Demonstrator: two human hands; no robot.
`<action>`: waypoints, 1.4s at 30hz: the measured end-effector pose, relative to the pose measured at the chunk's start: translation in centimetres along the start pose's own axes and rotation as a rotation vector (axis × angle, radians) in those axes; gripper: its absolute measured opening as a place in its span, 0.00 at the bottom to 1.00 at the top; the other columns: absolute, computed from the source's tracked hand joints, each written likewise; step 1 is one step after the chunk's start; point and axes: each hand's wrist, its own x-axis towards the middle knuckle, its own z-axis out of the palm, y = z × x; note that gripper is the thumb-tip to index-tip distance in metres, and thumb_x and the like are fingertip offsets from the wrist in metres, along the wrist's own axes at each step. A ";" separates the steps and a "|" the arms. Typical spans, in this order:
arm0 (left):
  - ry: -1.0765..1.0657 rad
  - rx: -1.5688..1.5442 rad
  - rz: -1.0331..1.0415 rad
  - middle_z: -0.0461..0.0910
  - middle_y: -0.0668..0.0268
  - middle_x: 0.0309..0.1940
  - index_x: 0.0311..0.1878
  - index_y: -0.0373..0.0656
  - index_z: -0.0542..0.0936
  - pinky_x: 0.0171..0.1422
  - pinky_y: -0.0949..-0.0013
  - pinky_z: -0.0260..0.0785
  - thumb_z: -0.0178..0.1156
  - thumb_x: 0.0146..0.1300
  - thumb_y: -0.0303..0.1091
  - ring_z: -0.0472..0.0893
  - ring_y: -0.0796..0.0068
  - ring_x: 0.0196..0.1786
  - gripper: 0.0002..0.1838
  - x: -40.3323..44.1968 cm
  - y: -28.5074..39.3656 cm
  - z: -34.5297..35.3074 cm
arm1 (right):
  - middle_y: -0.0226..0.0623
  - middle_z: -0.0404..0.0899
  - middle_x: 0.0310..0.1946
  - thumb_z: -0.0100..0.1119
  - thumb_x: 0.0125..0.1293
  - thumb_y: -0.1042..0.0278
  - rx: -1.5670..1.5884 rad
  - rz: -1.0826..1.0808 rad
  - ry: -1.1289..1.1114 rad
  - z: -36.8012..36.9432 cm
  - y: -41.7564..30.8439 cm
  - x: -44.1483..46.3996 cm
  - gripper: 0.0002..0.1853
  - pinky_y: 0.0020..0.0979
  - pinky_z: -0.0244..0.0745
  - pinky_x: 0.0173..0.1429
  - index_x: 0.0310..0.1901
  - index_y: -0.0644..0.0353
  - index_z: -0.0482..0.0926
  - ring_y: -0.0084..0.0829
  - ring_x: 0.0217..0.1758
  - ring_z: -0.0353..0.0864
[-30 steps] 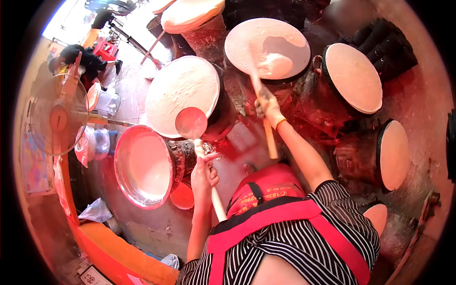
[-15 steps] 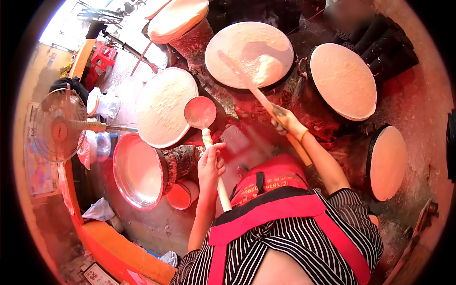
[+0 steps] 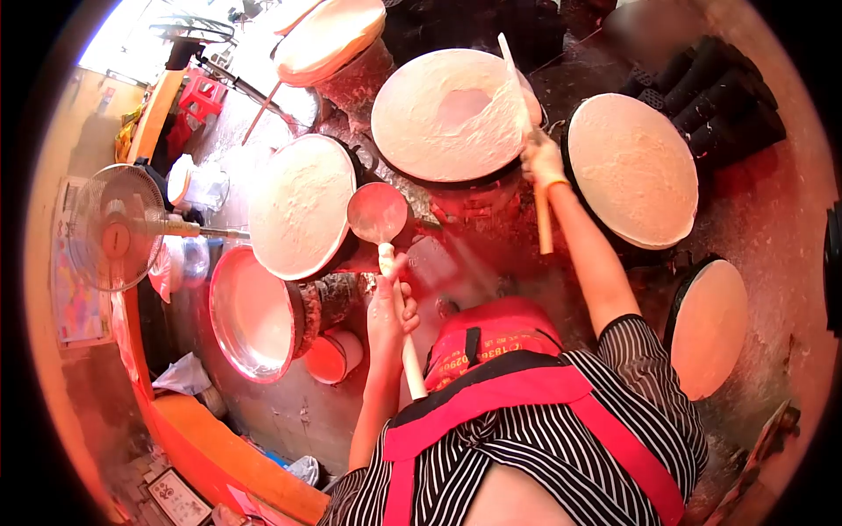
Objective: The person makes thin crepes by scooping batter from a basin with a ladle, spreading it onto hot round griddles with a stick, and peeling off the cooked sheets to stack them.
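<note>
Hands are both closed on long tools. The right hand point(image 3: 542, 162) grips a long flat stick of pale wood point(image 3: 517, 88); its far part lies over the right edge of a round, dark-rimmed griddle point(image 3: 438, 184), long axis pointing forward, tip leaning left. So the pale, batter-like layer point(image 3: 430, 131) is left of this hand, which is the nearer one. The left hand point(image 3: 388, 307), behind and leftward, holds a round-bowled ladle with pale handle point(image 3: 377, 213), whose bowl stays clear of this layer.
</note>
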 end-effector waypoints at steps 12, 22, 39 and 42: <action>-0.009 -0.233 -0.099 0.68 0.69 0.30 0.51 0.37 0.68 0.21 0.83 0.58 0.48 0.72 0.44 0.66 0.83 0.25 0.18 2.1 2.9 -3.9 | 0.51 0.79 0.49 0.51 0.66 0.62 -0.403 -0.509 0.379 8.7 5.1 -7.6 0.22 0.32 0.72 0.53 0.59 0.62 0.72 0.36 0.50 0.81; -0.135 -0.257 -0.201 0.67 0.70 0.32 0.49 0.37 0.68 0.19 0.84 0.52 0.49 0.72 0.41 0.63 0.85 0.25 0.15 4.3 1.3 -7.1 | 0.42 0.75 0.58 0.51 0.70 0.67 -0.170 -0.461 0.456 6.8 6.5 -9.1 0.19 0.26 0.62 0.65 0.58 0.66 0.73 0.28 0.62 0.72; -0.135 -0.135 -0.241 0.68 0.71 0.29 0.46 0.43 0.69 0.20 0.86 0.53 0.49 0.71 0.36 0.64 0.87 0.25 0.08 3.6 0.9 -6.5 | 0.48 0.76 0.55 0.56 0.66 0.64 -0.566 -0.432 0.097 5.9 2.5 -6.7 0.20 0.28 0.65 0.63 0.56 0.68 0.74 0.32 0.59 0.75; -0.190 -0.048 -0.234 0.68 0.71 0.30 0.48 0.40 0.70 0.19 0.86 0.53 0.51 0.71 0.41 0.65 0.85 0.24 0.14 5.0 0.3 -6.3 | 0.48 0.77 0.54 0.55 0.67 0.65 -0.540 -0.484 0.183 3.9 2.5 -3.8 0.19 0.27 0.67 0.62 0.55 0.70 0.75 0.31 0.56 0.77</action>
